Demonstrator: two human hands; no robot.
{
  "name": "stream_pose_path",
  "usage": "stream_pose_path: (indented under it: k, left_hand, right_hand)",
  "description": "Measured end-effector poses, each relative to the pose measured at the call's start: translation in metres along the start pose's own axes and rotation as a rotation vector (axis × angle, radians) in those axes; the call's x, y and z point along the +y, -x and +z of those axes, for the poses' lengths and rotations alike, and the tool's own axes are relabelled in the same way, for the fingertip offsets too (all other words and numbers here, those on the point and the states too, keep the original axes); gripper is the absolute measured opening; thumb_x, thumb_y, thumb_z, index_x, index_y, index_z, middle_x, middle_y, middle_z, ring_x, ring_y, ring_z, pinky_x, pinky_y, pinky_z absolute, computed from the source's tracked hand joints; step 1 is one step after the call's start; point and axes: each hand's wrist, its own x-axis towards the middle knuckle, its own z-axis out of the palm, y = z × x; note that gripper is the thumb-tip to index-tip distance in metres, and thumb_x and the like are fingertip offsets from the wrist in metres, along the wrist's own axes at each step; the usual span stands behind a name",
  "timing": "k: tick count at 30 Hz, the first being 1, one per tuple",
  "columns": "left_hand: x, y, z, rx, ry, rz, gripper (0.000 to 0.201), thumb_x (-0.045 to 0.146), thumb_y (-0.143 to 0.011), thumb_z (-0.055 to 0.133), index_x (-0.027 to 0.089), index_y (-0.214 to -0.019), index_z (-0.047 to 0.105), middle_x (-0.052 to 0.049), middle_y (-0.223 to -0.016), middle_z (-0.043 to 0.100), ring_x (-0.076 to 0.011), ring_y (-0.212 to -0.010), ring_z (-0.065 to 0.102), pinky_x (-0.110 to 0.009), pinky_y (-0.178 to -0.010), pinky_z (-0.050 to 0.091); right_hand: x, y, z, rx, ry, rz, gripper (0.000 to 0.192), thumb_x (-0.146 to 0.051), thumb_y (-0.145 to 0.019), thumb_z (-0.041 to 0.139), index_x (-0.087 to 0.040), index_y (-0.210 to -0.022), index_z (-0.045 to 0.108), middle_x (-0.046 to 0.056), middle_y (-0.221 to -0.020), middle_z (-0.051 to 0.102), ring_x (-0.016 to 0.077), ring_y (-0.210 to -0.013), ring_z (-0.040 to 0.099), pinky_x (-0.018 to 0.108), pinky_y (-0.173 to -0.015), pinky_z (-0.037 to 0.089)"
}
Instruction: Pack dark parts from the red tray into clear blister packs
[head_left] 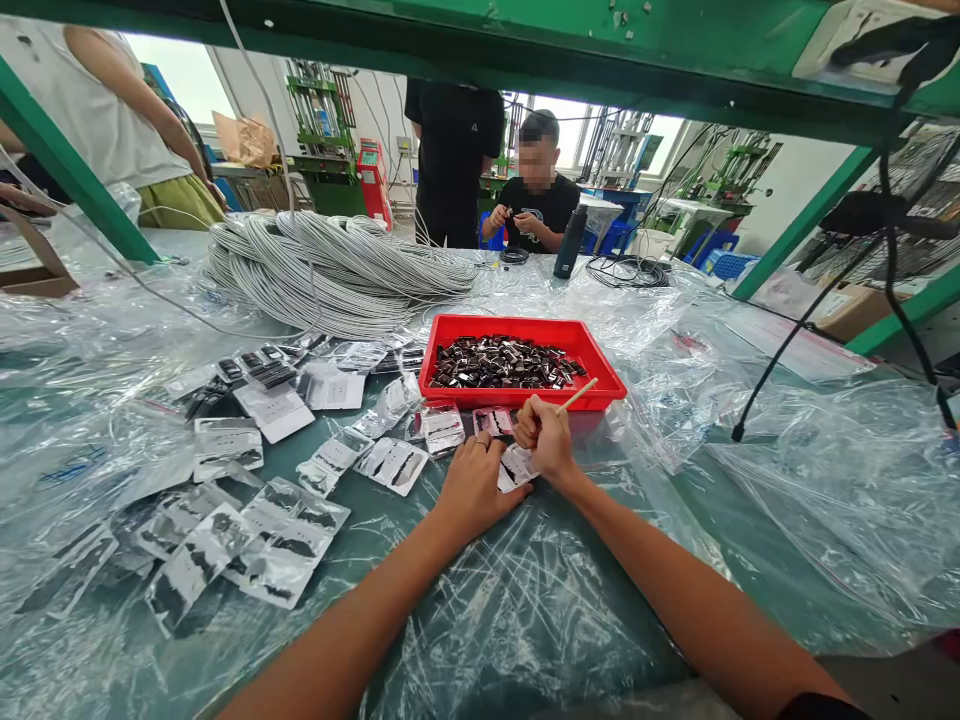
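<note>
Plastic sheeting [525, 600] covers the green workbench. Left hand [474, 487] lies flat, pressing a small packet [516, 467] down. Right hand [546, 437] is clenched around a thin wooden stick [579, 396], just before the red tray [517, 336] of dark parts.

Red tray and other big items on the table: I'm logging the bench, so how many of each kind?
Red tray: 1
Grey cable bundle: 1
Dark bottle: 1
Stick in right hand: 1
Total: 4
</note>
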Motion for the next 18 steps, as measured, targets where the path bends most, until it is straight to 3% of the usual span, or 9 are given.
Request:
stream_pose_path:
  k: [4,11,16,18]
  left_hand:
    - [-0.002,0.001,0.001,0.022,0.014,0.019,0.055,0.058,-0.075,0.071,0.014,-0.106,0.060,-0.014,-0.107,0.062,-0.0326,-0.103,0.060,-0.045,-0.091,0.048]
    - [-0.004,0.000,0.003,0.026,0.002,0.063,0.046,0.050,-0.083,0.064,0.013,-0.110,0.057,-0.016,-0.109,0.061,-0.0331,-0.104,0.059,-0.047,-0.091,0.047]
    - [-0.002,0.001,0.005,0.031,-0.003,0.016,0.044,0.052,-0.082,0.064,0.016,-0.105,0.057,-0.014,-0.105,0.061,-0.0339,-0.103,0.059,-0.049,-0.090,0.047]
    - [-0.001,0.001,0.003,0.042,0.049,0.004,0.043,0.050,-0.079,0.067,0.017,-0.104,0.057,-0.014,-0.106,0.061,-0.0342,-0.105,0.059,-0.049,-0.092,0.046]
  right_hand:
    - [0.001,0.001,-0.003,0.003,0.012,-0.013,0.050,-0.052,-0.080,0.056,-0.022,-0.048,0.033,-0.010,-0.043,0.021,0.0038,-0.035,0.015,0.021,-0.037,0.013]
    - [0.000,0.000,0.008,-0.008,0.146,0.011,0.047,-0.049,-0.077,0.054,-0.022,-0.044,0.033,-0.009,-0.041,0.024,0.0045,-0.034,0.020,0.022,-0.038,0.014]
    - [-0.014,0.009,0.001,-0.242,0.230,0.355,0.041,-0.043,-0.077,0.053,-0.022,-0.047,0.034,-0.010,-0.040,0.022,0.0047,-0.033,0.017,0.022,-0.036,0.011]
    - [-0.022,0.007,-0.002,-0.299,0.220,0.429,0.041,-0.045,-0.077,0.053,-0.023,-0.049,0.034,-0.010,-0.042,0.021,0.0046,-0.034,0.014,0.021,-0.037,0.010]
